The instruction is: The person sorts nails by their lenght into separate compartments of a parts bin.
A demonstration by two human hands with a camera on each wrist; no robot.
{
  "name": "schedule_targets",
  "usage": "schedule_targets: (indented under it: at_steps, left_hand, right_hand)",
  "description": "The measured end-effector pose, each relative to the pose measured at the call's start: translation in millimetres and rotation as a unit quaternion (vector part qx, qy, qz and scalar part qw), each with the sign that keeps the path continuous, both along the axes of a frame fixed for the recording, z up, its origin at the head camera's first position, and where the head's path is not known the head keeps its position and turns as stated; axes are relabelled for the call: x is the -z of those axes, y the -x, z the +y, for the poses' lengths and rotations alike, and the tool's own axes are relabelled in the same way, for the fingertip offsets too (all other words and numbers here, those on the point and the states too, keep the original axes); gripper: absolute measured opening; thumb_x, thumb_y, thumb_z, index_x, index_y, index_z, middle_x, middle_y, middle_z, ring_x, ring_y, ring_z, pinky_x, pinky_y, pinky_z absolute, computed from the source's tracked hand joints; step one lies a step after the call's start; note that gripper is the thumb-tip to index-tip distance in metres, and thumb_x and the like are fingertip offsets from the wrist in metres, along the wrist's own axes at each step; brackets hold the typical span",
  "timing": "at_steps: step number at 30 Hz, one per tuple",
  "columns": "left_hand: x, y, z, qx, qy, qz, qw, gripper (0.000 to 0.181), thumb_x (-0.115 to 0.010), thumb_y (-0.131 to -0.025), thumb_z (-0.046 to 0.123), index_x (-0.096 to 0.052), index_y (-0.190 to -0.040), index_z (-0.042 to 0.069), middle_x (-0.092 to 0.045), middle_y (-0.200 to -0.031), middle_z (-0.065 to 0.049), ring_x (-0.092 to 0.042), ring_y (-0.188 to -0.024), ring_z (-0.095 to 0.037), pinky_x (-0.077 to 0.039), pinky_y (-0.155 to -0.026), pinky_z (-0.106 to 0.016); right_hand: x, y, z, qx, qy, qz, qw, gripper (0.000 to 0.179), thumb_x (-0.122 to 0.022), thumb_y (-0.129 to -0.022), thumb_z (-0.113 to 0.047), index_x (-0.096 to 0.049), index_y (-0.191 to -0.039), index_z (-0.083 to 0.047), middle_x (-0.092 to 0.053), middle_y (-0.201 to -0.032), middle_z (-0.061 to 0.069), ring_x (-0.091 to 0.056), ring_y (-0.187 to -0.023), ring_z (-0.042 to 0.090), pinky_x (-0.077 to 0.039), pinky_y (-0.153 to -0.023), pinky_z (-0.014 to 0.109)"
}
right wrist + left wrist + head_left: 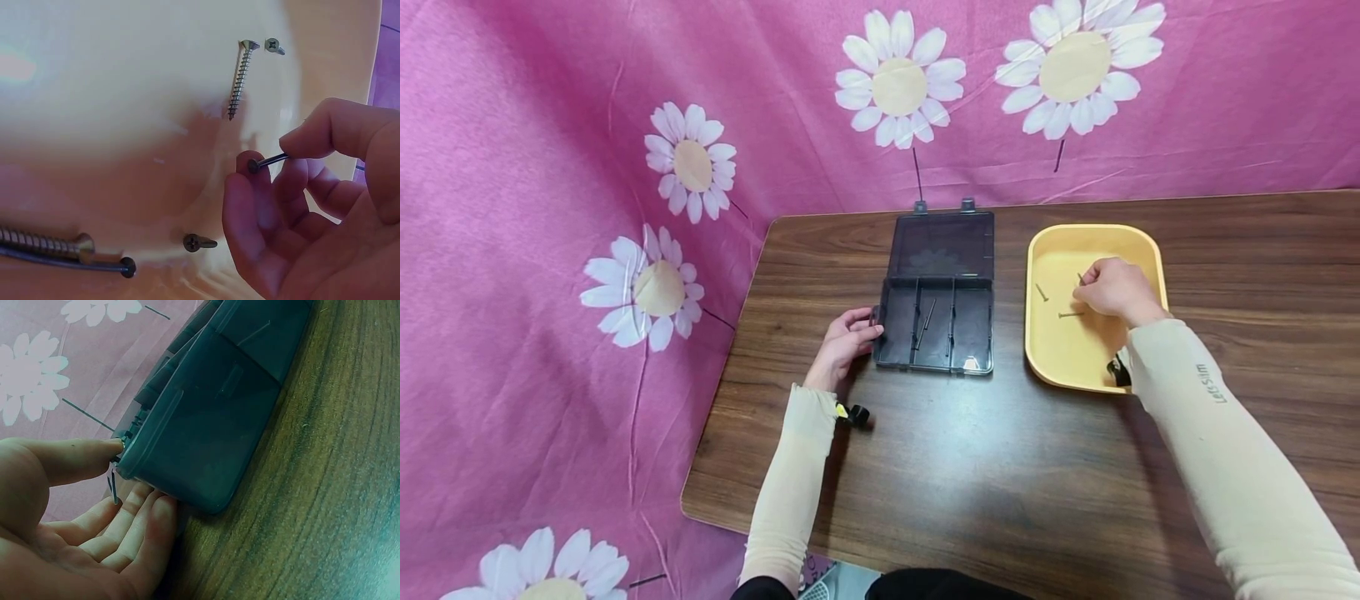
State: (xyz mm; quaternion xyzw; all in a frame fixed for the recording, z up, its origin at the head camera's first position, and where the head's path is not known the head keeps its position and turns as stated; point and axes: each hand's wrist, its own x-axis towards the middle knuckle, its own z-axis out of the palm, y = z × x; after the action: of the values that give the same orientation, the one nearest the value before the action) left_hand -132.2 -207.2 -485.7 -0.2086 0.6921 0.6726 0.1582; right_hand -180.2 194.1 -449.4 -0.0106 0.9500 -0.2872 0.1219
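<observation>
My right hand (pixel 1116 290), over the yellow tray (pixel 1033 350), pinches a dark nail (pixel 270 161) between thumb and fingers, its flat head sticking out. Around it in the tray are several screws, such as a threaded screw (pixel 239 81) and a shorter one (pixel 199 242), and another dark nail (pixel 75 261). With thumb at the rim and fingers against the side, my left hand (pixel 847 342) grips the left edge of a dark, see-through compartment box (pixel 895 333). Nails (pixel 927 323) lie in its middle compartment, more along the right divider.
The box's lid (pixel 942 242) is folded back toward the pink flowered cloth (pixel 820 125) behind the table. Both box and tray stand on the brown wooden table (pixel 955 467), with the tray to the right of the box. Wrist cameras sit at both sleeves.
</observation>
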Motion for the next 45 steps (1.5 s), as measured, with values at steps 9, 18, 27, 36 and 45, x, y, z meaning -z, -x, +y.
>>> schedule_targets:
  at_steps: [9,18,27,36,45]
  left_hand:
    - [0.2,-0.1,0.0,0.0,-0.002,0.001,1.0,0.048,-0.065,-0.077,0.0,-0.049,-0.122,0.008,-0.06,-0.11,-0.014,-0.06,-0.073,-0.01,-0.048,-0.063,-0.025]
    - [1.0,0.4,-0.2,0.004,-0.001,0.005,1.0,0.048,-0.065,-0.078,0.001,-0.049,-0.122,0.008,-0.06,-0.108,-0.013,-0.06,-0.073,-0.01,-0.049,-0.063,-0.025]
    - [0.0,0.1,0.9,-0.003,0.001,-0.001,1.0,0.047,-0.065,-0.078,0.001,-0.049,-0.121,0.008,-0.061,-0.105,-0.011,-0.059,-0.072,-0.009,-0.048,-0.061,-0.025]
    - [-0.4,0.1,0.9,-0.002,0.003,-0.002,1.0,0.048,-0.065,-0.078,0.001,-0.049,-0.122,0.009,-0.061,-0.104,-0.01,-0.059,-0.072,-0.009,-0.048,-0.062,-0.025]
    - [-0.8,0.3,0.5,-0.001,0.002,-0.005,1.0,0.047,-0.065,-0.078,0.001,-0.049,-0.121,0.009,-0.061,-0.105,-0.011,-0.059,-0.072,-0.01,-0.048,-0.061,-0.025]
  right_hand:
    - [-3.8,-1.6,1,0.007,0.019,0.014,0.9997,0.019,-0.056,-0.077,-0.023,-0.053,-0.079,-0.005,-0.055,-0.073,0.008,-0.047,-0.065,0.023,-0.035,-0.052,0.028]
    - [-8.9,-1.0,2,0.013,0.022,0.028,0.9993,0.02,-0.057,-0.079,-0.023,-0.055,-0.083,-0.003,-0.058,-0.071,0.008,-0.05,-0.064,0.021,-0.036,-0.055,0.027]
    - [-14.2,-2.8,4,0.017,0.054,0.026,0.998,0.018,-0.053,-0.079,-0.017,-0.054,-0.087,-0.001,-0.06,-0.063,0.004,-0.05,-0.051,0.011,-0.041,-0.045,0.03]
    - [-18.6,-2.9,5,0.021,0.061,0.031,0.9974,0.019,-0.054,-0.079,-0.014,-0.056,-0.091,0.0,-0.06,-0.066,0.004,-0.051,-0.056,0.012,-0.04,-0.05,0.028]
    - [-22.6,-3.0,4,0.026,0.073,0.04,0.9962,0.022,-0.053,-0.079,-0.01,-0.057,-0.096,0.002,-0.06,-0.077,0.012,-0.052,-0.059,0.012,-0.04,-0.053,0.027]
